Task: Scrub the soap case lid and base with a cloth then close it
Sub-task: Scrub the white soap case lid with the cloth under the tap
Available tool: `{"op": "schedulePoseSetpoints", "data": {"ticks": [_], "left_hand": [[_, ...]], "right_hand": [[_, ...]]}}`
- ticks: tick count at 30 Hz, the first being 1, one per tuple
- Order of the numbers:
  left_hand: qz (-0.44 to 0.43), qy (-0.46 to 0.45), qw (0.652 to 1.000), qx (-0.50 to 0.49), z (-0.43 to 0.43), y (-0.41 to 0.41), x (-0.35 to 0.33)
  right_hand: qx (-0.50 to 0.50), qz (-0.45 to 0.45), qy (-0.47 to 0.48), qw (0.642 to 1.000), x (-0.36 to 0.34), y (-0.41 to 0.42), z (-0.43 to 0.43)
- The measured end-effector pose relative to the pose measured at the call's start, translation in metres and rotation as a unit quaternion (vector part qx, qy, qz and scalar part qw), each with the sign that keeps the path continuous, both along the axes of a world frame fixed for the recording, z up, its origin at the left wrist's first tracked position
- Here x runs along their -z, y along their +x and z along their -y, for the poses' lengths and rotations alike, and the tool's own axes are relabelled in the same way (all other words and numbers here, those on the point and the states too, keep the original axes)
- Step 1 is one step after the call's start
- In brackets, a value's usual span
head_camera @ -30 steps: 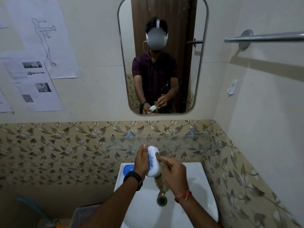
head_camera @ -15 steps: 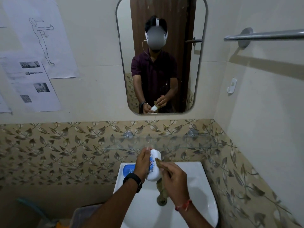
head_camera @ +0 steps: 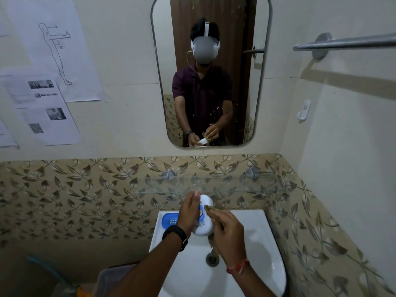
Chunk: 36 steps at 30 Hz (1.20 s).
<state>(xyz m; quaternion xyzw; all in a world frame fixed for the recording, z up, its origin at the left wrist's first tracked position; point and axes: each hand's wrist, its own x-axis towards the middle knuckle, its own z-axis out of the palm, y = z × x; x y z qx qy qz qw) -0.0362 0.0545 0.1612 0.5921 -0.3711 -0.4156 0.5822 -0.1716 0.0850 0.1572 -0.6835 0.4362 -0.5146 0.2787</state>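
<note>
Left hand [head_camera: 189, 213] around white, blue-printed lid [head_camera: 206, 225]; right hand [head_camera: 229, 234] with brownish cloth [head_camera: 211, 209] pinched against it.

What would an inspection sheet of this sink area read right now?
Surface: white sink, drain in view.
Job's things: white lid held on edge over the sink; blue base on the sink's back left corner; cloth against the lid's face.
Clutter: grey bin below the sink, to its left.
Hands: left hand grips the lid; right hand pinches the cloth to it.
Cables: thin headset cord, seen in the mirror.
Surroundings: glass shelf, towel bar, wall hook, papers on the left wall.
</note>
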Motion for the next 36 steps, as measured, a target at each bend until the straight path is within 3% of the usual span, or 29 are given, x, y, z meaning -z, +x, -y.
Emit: {"op": "schedulePoseSetpoints", "data": {"ticks": [7, 14, 20, 26, 29, 33, 36], "left_hand": [[-0.112, 0.004, 0.994, 0.001, 0.003, -0.012, -0.012], [-0.150, -0.015, 0.988, -0.035, 0.009, -0.018, -0.025], [-0.104, -0.027, 0.994, -0.006, 0.004, -0.027, -0.020], [-0.088, -0.025, 0.996, 0.003, 0.005, -0.026, -0.023], [-0.105, -0.020, 0.994, -0.022, 0.007, -0.019, -0.018], [-0.119, -0.023, 0.992, -0.030, 0.009, -0.019, -0.016], [-0.126, -0.026, 0.991, -0.023, 0.015, -0.022, -0.018]], "right_hand": [[0.038, -0.090, -0.008, 0.995, -0.026, 0.007, 0.045], [-0.027, -0.206, -0.139, 0.968, 0.009, 0.004, 0.009], [0.083, -0.120, -0.014, 0.989, -0.019, -0.001, 0.044], [0.009, -0.138, -0.102, 0.985, -0.022, 0.009, 0.036], [0.014, -0.132, -0.088, 0.987, 0.002, -0.009, 0.032], [0.080, -0.091, 0.002, 0.993, 0.004, -0.024, 0.056], [0.020, 0.043, 0.136, 0.990, -0.010, -0.024, 0.072]]}}
